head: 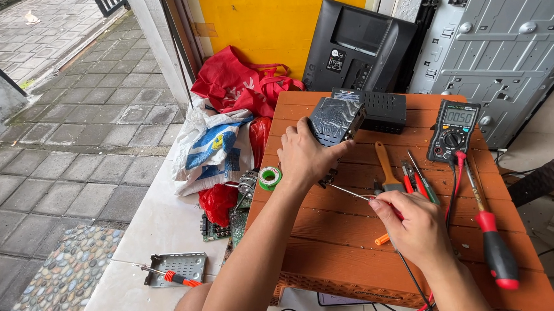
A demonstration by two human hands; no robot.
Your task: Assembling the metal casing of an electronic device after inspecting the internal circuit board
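My left hand point(304, 155) grips a small dark electronic box point(334, 120) and holds it tilted on the orange wooden table point(334, 248). My right hand point(411, 224) holds a thin screwdriver point(350, 192) with an orange handle end, its metal shaft pointing up-left toward the underside of the box. A black set-top style box point(380, 109) lies just behind the held one.
A multimeter point(453, 130) with red and black leads, a brush point(387, 168), small screwdrivers point(416, 179) and a large red-handled screwdriver point(495, 244) lie on the table's right. A green tape roll point(269, 178), circuit boards, bags and a metal plate point(176, 268) lie left. A monitor point(357, 45) leans behind.
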